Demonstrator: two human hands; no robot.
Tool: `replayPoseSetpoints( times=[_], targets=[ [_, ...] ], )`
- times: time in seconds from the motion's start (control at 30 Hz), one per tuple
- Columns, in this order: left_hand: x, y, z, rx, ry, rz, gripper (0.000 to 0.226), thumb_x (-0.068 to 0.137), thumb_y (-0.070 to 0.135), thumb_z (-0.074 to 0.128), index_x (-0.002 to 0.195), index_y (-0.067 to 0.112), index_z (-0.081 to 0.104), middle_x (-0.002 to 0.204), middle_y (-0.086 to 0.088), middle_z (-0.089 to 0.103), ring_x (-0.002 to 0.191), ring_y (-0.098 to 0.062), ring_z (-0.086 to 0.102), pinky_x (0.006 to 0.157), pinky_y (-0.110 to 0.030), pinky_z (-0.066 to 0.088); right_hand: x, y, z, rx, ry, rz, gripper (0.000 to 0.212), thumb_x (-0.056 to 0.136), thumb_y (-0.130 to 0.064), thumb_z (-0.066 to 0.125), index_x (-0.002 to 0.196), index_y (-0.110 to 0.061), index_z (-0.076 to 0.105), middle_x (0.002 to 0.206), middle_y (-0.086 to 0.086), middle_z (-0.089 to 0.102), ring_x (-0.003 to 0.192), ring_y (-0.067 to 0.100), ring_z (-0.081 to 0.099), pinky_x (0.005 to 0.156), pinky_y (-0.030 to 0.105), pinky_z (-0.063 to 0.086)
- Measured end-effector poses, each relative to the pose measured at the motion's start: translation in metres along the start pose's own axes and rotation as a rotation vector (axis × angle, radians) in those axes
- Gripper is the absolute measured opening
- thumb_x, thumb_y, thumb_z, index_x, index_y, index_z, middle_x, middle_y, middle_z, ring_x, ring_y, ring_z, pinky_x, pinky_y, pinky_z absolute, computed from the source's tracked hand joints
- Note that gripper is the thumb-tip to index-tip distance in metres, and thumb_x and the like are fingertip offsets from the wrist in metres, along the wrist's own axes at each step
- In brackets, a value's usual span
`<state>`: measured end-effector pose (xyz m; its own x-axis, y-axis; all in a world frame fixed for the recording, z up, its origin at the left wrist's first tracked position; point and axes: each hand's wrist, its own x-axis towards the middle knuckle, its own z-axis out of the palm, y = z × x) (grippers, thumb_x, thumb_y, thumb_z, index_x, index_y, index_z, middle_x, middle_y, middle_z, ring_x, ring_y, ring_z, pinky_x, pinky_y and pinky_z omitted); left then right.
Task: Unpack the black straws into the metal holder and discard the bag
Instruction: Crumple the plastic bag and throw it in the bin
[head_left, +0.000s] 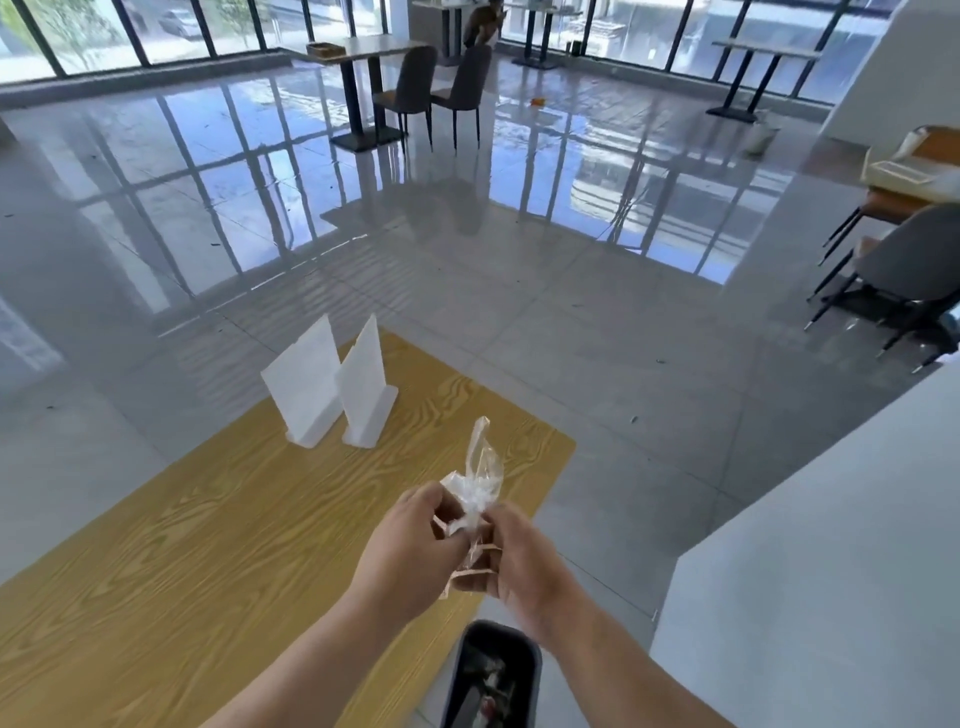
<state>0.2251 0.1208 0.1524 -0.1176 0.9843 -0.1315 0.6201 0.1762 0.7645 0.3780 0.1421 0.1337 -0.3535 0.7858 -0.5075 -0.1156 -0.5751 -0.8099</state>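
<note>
Head view, left hand (410, 545), right hand (524, 564) gripping bag (480, 470), bin (491, 675) below

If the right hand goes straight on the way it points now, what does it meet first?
The right hand grips the crumpled plastic bag, so past that it would likely meet the left hand, which holds the same bag.

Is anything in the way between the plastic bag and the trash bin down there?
No, nothing I can see. The left hand and right hand grip the crumpled bag in the air. The bin sits just below them in the view, its top open, no lid showing.
</note>
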Motion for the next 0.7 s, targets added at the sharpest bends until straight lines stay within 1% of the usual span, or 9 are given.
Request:
replayPoseSetpoints(
  times=[0.1, 0.2, 0.3, 0.37, 0.43, 0.53, 0.63, 0.67, 0.7],
  targets=[
    [-0.001, -0.013, -0.001, -0.103, -0.064, 0.002, 0.015, 0.085, 0.043, 0.071, 0.081, 0.036, 0.059, 0.082, 0.01, 0.065, 0.06, -0.002, 0.056, 0.056, -0.021, 0.041, -0.008, 0.001, 0.001, -0.036, 0.033, 0.0, 0.052, 0.089, -0.046, 0.071, 0.126, -0.011, 0.062, 0.1, 0.007, 0.074, 0.086, 0.024, 0.069, 0.08, 0.042, 0.059],
    [-0.003, -0.027, -0.001, -0.172, -0.123, 0.065, 0.008, 0.083, 0.037, 0.066, 0.081, 0.032, 0.061, 0.087, 0.016, 0.064, 0.068, -0.006, 0.059, 0.06, -0.027, 0.049, -0.016, 0.006, 0.012, -0.069, 0.082, -0.015, 0.064, 0.082, -0.051, 0.085, 0.124, -0.011, 0.059, 0.096, 0.004, 0.076, 0.082, 0.021, 0.071, 0.076, 0.038, 0.06],
    [-0.015, -0.042, 0.002, -0.198, -0.191, 0.109, 0.006, 0.08, 0.03, 0.062, 0.079, 0.034, 0.057, 0.092, 0.021, 0.061, 0.072, -0.006, 0.06, 0.06, -0.029, 0.051, -0.027, 0.022, 0.024, -0.057, 0.138, 0.001, 0.076, 0.074, -0.056, 0.093, 0.123, -0.01, 0.057, 0.094, 0.003, 0.076, 0.085, 0.019, 0.072, 0.079, 0.039, 0.06],
    [-0.023, -0.053, 0.003, -0.201, -0.229, 0.14, 0.007, 0.078, 0.034, 0.059, 0.08, 0.041, 0.058, 0.096, 0.024, 0.06, 0.075, -0.004, 0.061, 0.06, -0.026, 0.051, -0.034, 0.033, 0.03, -0.057, 0.177, 0.002, 0.07, 0.076, -0.054, 0.092, 0.12, -0.011, 0.058, 0.093, 0.002, 0.077, 0.086, 0.018, 0.073, 0.081, 0.041, 0.061],
    [-0.023, -0.063, 0.005, -0.205, -0.26, 0.161, 0.01, 0.078, 0.034, 0.059, 0.08, 0.043, 0.057, 0.096, 0.024, 0.06, 0.076, -0.004, 0.061, 0.061, -0.027, 0.051, -0.034, 0.041, 0.035, -0.08, 0.234, 0.003, 0.059, 0.081, -0.049, 0.09, 0.117, -0.012, 0.061, 0.09, 0.0, 0.077, 0.085, 0.016, 0.073, 0.078, 0.038, 0.061],
    [-0.022, -0.074, 0.008, -0.208, -0.299, 0.162, 0.01, 0.08, 0.031, 0.063, 0.081, 0.04, 0.057, 0.097, 0.021, 0.059, 0.079, -0.008, 0.061, 0.069, -0.039, 0.057, -0.031, 0.052, 0.039, -0.091, 0.292, 0.006, 0.039, 0.09, -0.039, 0.085, 0.11, -0.016, 0.061, 0.086, -0.005, 0.075, 0.08, 0.012, 0.071, 0.077, 0.035, 0.059],
    [-0.024, -0.082, 0.015, -0.201, -0.326, 0.146, 0.003, 0.08, 0.031, 0.065, 0.082, 0.031, 0.062, 0.091, 0.013, 0.063, 0.081, -0.01, 0.064, 0.075, -0.044, 0.057, -0.03, 0.06, 0.035, -0.079, 0.314, 0.015, 0.028, 0.093, -0.031, 0.083, 0.104, -0.017, 0.062, 0.09, 0.001, 0.076, 0.078, 0.014, 0.069, 0.075, 0.037, 0.056],
    [-0.025, -0.084, 0.019, -0.193, -0.333, 0.147, 0.004, 0.08, 0.03, 0.066, 0.082, 0.029, 0.063, 0.092, 0.011, 0.064, 0.083, -0.011, 0.064, 0.076, -0.044, 0.057, -0.029, 0.063, 0.032, -0.076, 0.331, 0.017, 0.022, 0.094, -0.027, 0.081, 0.102, -0.016, 0.064, 0.091, 0.003, 0.076, 0.077, 0.016, 0.068, 0.073, 0.037, 0.055],
    [-0.026, -0.086, 0.022, -0.181, -0.342, 0.157, 0.004, 0.081, 0.03, 0.068, 0.082, 0.029, 0.064, 0.093, 0.012, 0.065, 0.087, -0.01, 0.065, 0.076, -0.04, 0.056, -0.027, 0.067, 0.026, -0.072, 0.353, 0.019, 0.016, 0.096, -0.022, 0.078, 0.102, -0.014, 0.066, 0.091, 0.005, 0.075, 0.077, 0.019, 0.066, 0.072, 0.037, 0.054]
  ],
)
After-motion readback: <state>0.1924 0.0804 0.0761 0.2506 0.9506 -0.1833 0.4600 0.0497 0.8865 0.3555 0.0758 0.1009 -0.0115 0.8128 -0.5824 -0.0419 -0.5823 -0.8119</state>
